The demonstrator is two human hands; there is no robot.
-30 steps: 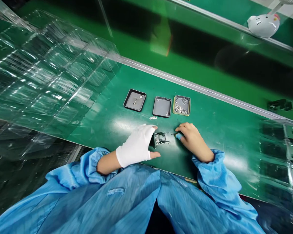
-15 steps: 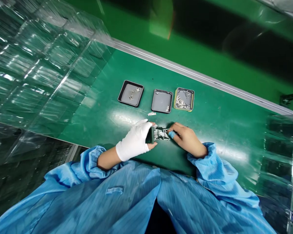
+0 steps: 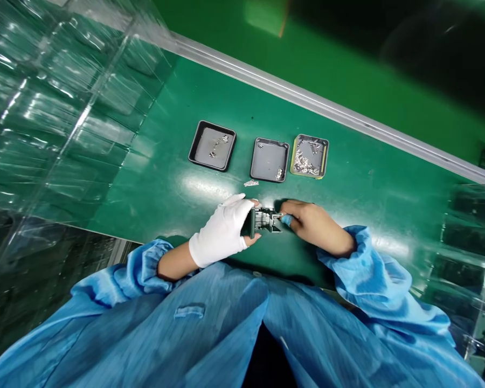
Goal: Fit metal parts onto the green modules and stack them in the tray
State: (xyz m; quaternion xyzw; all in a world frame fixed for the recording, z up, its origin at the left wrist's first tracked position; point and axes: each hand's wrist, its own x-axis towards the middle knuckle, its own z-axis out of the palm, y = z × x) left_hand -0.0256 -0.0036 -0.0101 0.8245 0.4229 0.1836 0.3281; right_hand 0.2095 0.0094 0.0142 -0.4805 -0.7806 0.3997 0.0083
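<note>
My left hand (image 3: 222, 231), in a white glove with bare fingertips, is closed around a small dark green device with metal inner parts (image 3: 264, 220). It holds the device just above the green table, its open side turned to the right. My right hand (image 3: 313, 223) is bare, with a blue wrap on one finger. Its fingers are pinched together at the device's right end; what sits between them is too small to make out. A small silver metal strip (image 3: 251, 184) lies on the table beyond the device.
Three shallow trays stand beyond my hands: a black-rimmed left tray (image 3: 192, 153), a middle tray (image 3: 267, 159) and a yellow-edged right tray (image 3: 294, 156), each with small metal parts. Clear plastic blister trays (image 3: 81, 108) rise at left; more trays (image 3: 469, 242) are at right. A metal rail (image 3: 307, 97) edges the table.
My right hand has shifted slightly to the right, its fingers still at the device's end. My left hand keeps its hold. The view has moved a little.
</note>
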